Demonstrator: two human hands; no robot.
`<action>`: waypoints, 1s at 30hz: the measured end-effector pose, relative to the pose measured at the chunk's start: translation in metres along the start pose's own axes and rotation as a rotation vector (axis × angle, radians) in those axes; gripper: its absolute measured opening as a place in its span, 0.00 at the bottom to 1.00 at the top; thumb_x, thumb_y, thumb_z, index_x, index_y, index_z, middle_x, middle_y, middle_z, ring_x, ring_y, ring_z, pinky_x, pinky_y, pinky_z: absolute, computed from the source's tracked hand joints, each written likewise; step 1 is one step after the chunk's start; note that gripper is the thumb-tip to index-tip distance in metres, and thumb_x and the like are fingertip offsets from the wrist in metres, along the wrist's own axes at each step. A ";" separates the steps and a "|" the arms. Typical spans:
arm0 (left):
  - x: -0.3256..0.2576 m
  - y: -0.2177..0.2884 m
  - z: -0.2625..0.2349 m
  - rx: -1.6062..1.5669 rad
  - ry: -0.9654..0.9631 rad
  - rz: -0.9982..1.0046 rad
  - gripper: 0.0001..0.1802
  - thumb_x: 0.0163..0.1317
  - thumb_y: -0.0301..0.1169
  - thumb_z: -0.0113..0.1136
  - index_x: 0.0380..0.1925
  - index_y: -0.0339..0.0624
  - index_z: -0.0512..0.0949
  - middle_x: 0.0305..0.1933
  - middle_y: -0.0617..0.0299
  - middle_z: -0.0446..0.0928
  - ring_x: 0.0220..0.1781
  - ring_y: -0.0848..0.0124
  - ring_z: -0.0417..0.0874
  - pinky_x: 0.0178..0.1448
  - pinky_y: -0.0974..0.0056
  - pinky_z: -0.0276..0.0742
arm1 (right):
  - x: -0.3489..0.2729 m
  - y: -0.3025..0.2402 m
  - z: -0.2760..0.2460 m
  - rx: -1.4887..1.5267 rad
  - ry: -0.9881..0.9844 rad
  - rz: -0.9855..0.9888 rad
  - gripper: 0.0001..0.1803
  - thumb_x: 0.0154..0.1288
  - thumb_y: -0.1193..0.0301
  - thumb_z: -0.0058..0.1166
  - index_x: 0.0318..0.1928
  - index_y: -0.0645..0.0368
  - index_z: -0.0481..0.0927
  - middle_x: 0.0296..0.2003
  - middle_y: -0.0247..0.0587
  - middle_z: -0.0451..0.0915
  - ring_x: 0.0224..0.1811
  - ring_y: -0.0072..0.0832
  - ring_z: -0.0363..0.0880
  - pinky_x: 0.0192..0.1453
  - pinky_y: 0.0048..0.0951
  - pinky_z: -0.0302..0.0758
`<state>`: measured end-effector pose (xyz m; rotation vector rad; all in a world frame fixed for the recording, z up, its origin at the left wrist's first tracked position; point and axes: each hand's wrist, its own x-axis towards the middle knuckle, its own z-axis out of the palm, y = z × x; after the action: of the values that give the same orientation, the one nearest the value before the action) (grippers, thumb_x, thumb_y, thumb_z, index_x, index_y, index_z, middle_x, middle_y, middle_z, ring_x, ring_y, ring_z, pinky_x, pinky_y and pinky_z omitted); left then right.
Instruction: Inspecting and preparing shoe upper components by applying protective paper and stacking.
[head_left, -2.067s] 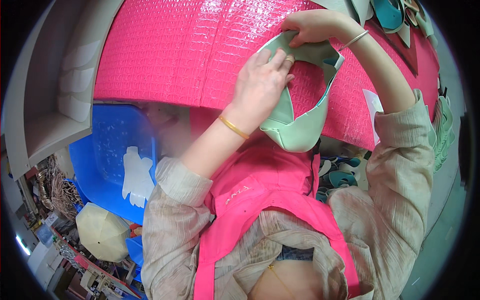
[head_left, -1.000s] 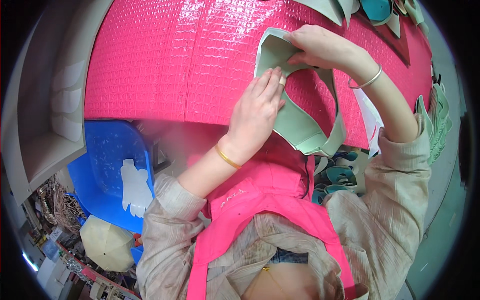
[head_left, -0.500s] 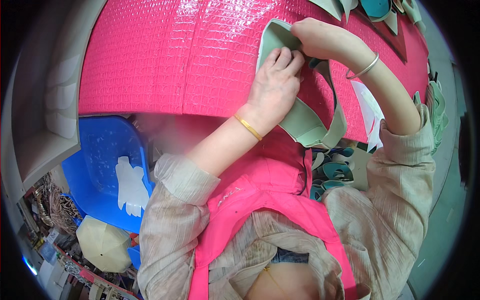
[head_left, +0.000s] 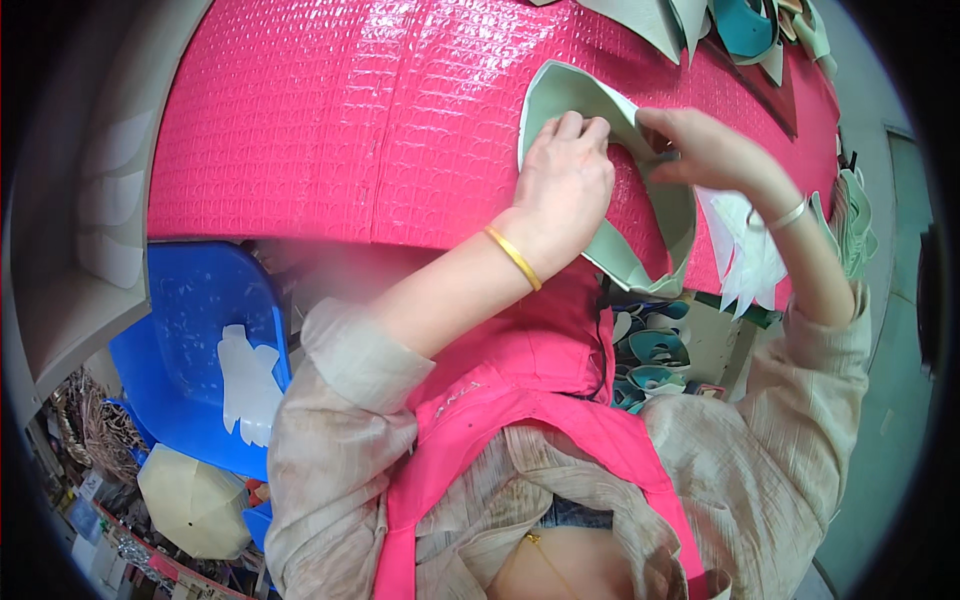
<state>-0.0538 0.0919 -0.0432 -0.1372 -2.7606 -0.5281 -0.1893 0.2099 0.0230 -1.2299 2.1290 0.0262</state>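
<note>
A pale green shoe upper (head_left: pixel 630 262), bent into a loop, stands on the pink work surface near its front edge. My left hand (head_left: pixel 567 170) reaches inside the loop with curled fingers and grips its left part; the fingertips are partly hidden. At the loop's right side is my right hand (head_left: pixel 705 150), its thumb and fingers parted in a C shape around the edge, seemingly touching it. White cut sheets (head_left: pixel 742 250) lie just below my right wrist.
More green and teal uppers (head_left: pixel 745 28) lie at the far right, with others (head_left: pixel 855 225) hanging along the right edge. Below the surface are stacked teal pieces (head_left: pixel 655 348). A blue chair (head_left: pixel 190 330) with a white sheet stands left, near a cream umbrella (head_left: pixel 192 500).
My right hand has moved down and right, from the upper's top edge to its right side, and its fingers have parted. My left hand keeps its grip, slightly lower.
</note>
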 end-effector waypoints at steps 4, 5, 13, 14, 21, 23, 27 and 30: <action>0.060 -0.007 -0.022 -0.290 -0.034 0.007 0.15 0.51 0.28 0.53 0.40 0.42 0.76 0.35 0.55 0.75 0.41 0.59 0.77 0.44 0.59 0.73 | -0.021 0.004 0.047 -0.072 0.534 -0.168 0.09 0.42 0.83 0.50 0.29 0.63 0.70 0.27 0.48 0.72 0.35 0.44 0.72 0.38 0.37 0.71; 0.081 -0.011 -0.017 -0.347 0.176 0.159 0.16 0.50 0.27 0.53 0.41 0.45 0.77 0.35 0.55 0.76 0.41 0.58 0.78 0.43 0.58 0.74 | -0.025 -0.005 0.050 -0.158 0.631 -0.218 0.08 0.43 0.82 0.49 0.28 0.62 0.70 0.28 0.47 0.72 0.35 0.41 0.72 0.38 0.36 0.71; 0.134 -0.016 0.024 -0.477 -0.649 0.236 0.15 0.43 0.36 0.62 0.33 0.47 0.82 0.32 0.60 0.80 0.38 0.64 0.80 0.41 0.61 0.74 | -0.046 -0.035 0.061 -0.224 0.575 -0.115 0.13 0.39 0.80 0.50 0.31 0.63 0.69 0.27 0.42 0.68 0.33 0.36 0.70 0.35 0.34 0.72; 0.137 -0.018 0.026 -0.452 -0.686 0.137 0.17 0.40 0.41 0.67 0.33 0.51 0.81 0.34 0.63 0.81 0.40 0.66 0.80 0.42 0.59 0.72 | -0.046 -0.040 0.062 -0.154 0.616 -0.071 0.16 0.39 0.80 0.52 0.34 0.64 0.70 0.29 0.43 0.69 0.33 0.38 0.70 0.35 0.34 0.71; 0.083 -0.013 0.000 -0.467 0.115 0.191 0.07 0.50 0.32 0.57 0.28 0.41 0.77 0.33 0.57 0.75 0.36 0.60 0.77 0.40 0.59 0.73 | -0.033 -0.028 0.061 0.032 0.803 0.105 0.20 0.43 0.82 0.53 0.42 0.60 0.71 0.32 0.46 0.71 0.35 0.42 0.70 0.40 0.36 0.69; 0.035 -0.021 -0.030 -0.521 0.028 0.277 0.07 0.50 0.29 0.57 0.29 0.41 0.76 0.34 0.58 0.74 0.37 0.59 0.77 0.41 0.59 0.73 | -0.030 -0.026 0.066 0.037 0.810 0.086 0.18 0.44 0.81 0.52 0.40 0.60 0.72 0.32 0.46 0.71 0.35 0.43 0.70 0.41 0.37 0.69; -0.016 -0.048 -0.026 -0.423 -0.051 0.626 0.10 0.47 0.30 0.60 0.31 0.41 0.75 0.34 0.58 0.75 0.37 0.62 0.77 0.41 0.59 0.75 | -0.034 -0.015 0.065 0.125 0.799 0.135 0.10 0.48 0.79 0.52 0.34 0.62 0.71 0.31 0.51 0.73 0.36 0.47 0.72 0.39 0.39 0.69; -0.027 -0.030 -0.032 -0.403 -0.052 0.602 0.11 0.45 0.30 0.58 0.31 0.42 0.74 0.30 0.60 0.75 0.34 0.66 0.78 0.36 0.62 0.76 | -0.035 -0.026 0.046 0.266 0.590 0.395 0.11 0.50 0.77 0.52 0.36 0.66 0.70 0.34 0.58 0.75 0.39 0.49 0.74 0.39 0.43 0.69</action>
<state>-0.0234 0.0508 -0.0342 -1.0407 -2.4349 -0.8921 -0.1326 0.2378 0.0144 -0.6948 2.7421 -0.4862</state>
